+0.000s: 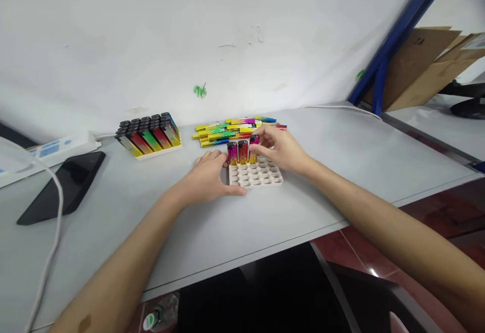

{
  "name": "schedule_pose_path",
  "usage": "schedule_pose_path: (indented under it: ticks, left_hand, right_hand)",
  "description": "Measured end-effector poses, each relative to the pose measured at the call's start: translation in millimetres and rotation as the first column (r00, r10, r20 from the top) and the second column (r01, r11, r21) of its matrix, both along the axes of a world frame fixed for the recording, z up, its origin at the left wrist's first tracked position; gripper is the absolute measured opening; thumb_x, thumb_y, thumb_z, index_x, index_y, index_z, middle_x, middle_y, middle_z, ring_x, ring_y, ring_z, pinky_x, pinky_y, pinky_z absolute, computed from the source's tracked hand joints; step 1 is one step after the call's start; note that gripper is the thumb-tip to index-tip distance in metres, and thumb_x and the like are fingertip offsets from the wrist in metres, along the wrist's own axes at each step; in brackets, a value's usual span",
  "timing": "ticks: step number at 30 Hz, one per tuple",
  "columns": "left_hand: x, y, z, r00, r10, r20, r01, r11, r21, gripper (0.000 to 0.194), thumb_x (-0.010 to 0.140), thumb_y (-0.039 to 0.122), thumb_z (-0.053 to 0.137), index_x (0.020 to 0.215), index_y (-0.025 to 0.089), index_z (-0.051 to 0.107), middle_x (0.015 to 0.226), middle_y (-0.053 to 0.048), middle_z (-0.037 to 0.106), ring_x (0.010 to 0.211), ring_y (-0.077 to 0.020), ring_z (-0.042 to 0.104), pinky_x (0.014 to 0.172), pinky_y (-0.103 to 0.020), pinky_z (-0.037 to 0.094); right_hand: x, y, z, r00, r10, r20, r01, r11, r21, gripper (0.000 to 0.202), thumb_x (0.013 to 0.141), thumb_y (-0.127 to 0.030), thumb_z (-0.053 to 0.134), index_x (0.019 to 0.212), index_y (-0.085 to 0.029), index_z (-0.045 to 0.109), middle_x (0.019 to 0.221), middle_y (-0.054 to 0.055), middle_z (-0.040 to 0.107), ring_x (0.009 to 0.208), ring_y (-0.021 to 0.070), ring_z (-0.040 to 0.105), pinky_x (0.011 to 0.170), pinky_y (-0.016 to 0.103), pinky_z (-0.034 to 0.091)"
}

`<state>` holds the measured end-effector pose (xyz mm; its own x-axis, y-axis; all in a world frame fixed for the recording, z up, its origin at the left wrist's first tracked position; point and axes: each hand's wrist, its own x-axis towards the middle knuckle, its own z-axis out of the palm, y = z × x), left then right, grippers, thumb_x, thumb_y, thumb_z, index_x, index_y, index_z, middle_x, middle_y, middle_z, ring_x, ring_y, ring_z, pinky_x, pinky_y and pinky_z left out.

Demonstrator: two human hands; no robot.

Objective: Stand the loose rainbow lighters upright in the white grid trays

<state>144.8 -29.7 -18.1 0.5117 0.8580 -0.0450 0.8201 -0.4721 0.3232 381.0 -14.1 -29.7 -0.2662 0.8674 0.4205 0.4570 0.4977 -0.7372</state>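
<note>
Head view: the right hand [282, 148] pinches a purple-and-yellow lighter [253, 157] between thumb and fingers, upright over the back row of the tray [261, 175]; whether it is fully seated I cannot tell. Two more lighters [243, 153], one purple and one red, stand in that row, toward the tray's left end. The left hand [206, 179] is spread around the tray's left end, fingers by the back corner, thumb along the front edge. Just behind the tray lies a pile [223, 135] of shiny, many-coloured pieces. Left of the tray, a second tray [161, 153] holds rows of black-topped lighters. Farther left of the tray are a phone [76, 184] and a power strip [56, 153].
</note>
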Motion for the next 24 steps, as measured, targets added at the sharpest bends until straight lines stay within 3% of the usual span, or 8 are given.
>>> schedule_pose_path:
  ticks: [7,10,11,13,16,19,21,24]
  left_hand:
    - [-0.3,-0.8,0.3,1.000,-0.001,0.009,0.001,1.000,-0.003,0.074,0.064,0.081,0.068,0.104,0.021,0.055,0.114,-0.012,0.059,0.110,-0.0350,0.052,0.097,-0.047,0.042]
    - [0.2,-2.0,2.8,1.000,0.005,0.005,-0.005,1.000,-0.009,0.071,0.064,0.080,0.069,0.101,0.021,0.055,0.114,-0.012,0.059,0.109,-0.0354,0.053,0.096,-0.047,0.043]
    - [0.4,-2.5,4.0,1.000,0.010,0.002,-0.010,1.000,-0.009,0.070,0.064,0.079,0.069,0.100,0.021,0.055,0.114,-0.011,0.059,0.109,-0.0354,0.053,0.096,-0.047,0.043]
    - [0.8,-3.6,6.4,1.000,0.024,-0.011,-0.024,1.000,-0.009,0.067,0.064,0.078,0.069,0.097,0.022,0.054,0.113,-0.012,0.059,0.108,-0.0354,0.054,0.094,-0.047,0.044]
    - [0.8,-4.4,8.7,0.999,0.028,-0.028,-0.029,1.000,-0.005,0.066,0.065,0.079,0.067,0.094,0.022,0.053,0.111,-0.012,0.060,0.106,-0.0356,0.055,0.093,-0.047,0.045]
    - [0.0,-4.1,9.0,1.000,0.019,-0.023,-0.019,1.000,0.001,0.065,0.066,0.080,0.066,0.094,0.022,0.054,0.110,-0.012,0.061,0.105,-0.0357,0.056,0.092,-0.048,0.046]
    - [-0.7,-3.9,8.9,1.000,0.020,-0.021,-0.020,1.000,0.004,0.064,0.065,0.079,0.067,0.093,0.023,0.055,0.109,-0.012,0.061,0.104,-0.0355,0.056,0.091,-0.047,0.046]
    - [-1.2,-4.0,9.7,0.999,0.024,-0.029,-0.024,1.000,-0.005,0.066,0.065,0.079,0.067,0.094,0.022,0.055,0.109,-0.012,0.061,0.103,-0.0354,0.056,0.091,-0.048,0.046]
  right_hand:
    - [1.9,-2.0,4.5,0.995,0.065,0.080,-0.063,0.998,-0.029,0.029,0.083,-0.044,0.076,0.088,-0.021,0.059,0.081,0.000,0.067,0.073,0.0171,0.061,0.069,0.032,0.047]
    - [7.7,4.1,3.5,0.994,0.092,0.061,-0.089,0.994,-0.057,0.034,0.092,-0.052,0.063,0.084,-0.020,0.062,0.083,0.003,0.068,0.077,0.0186,0.062,0.074,0.034,0.048]
    - [12.0,8.6,1.9,0.997,0.060,0.055,-0.056,0.997,-0.057,0.039,0.097,-0.055,0.053,0.085,-0.019,0.064,0.085,0.005,0.068,0.080,0.0197,0.063,0.077,0.036,0.048]
    - [24.1,20.3,-3.2,0.987,-0.132,0.093,0.134,0.991,-0.018,0.045,0.104,-0.051,0.039,0.091,-0.018,0.067,0.092,0.009,0.069,0.090,0.0238,0.064,0.086,0.041,0.048]
    - [46.9,38.3,-12.5,0.795,-0.522,0.309,0.518,0.849,0.101,0.032,0.097,-0.038,0.055,0.113,-0.013,0.068,0.116,0.019,0.063,0.116,0.0351,0.055,0.102,0.050,0.041]
    - [64.1,47.5,-17.4,0.651,-0.570,0.501,0.623,0.779,0.076,0.040,0.093,-0.036,0.060,0.122,-0.010,0.068,0.126,0.024,0.056,0.126,0.0420,0.047,0.104,0.056,0.039]
    - [68.7,47.7,-16.1,0.644,-0.552,0.529,0.624,0.779,0.052,0.036,0.093,-0.036,0.060,0.117,-0.011,0.069,0.123,0.023,0.057,0.124,0.0414,0.048,0.102,0.054,0.040]
    - [67.9,43.8,-9.2,0.706,-0.553,0.443,0.619,0.785,-0.006,0.026,0.087,-0.034,0.066,0.103,-0.015,0.069,0.117,0.018,0.062,0.116,0.0358,0.054,0.096,0.047,0.044]
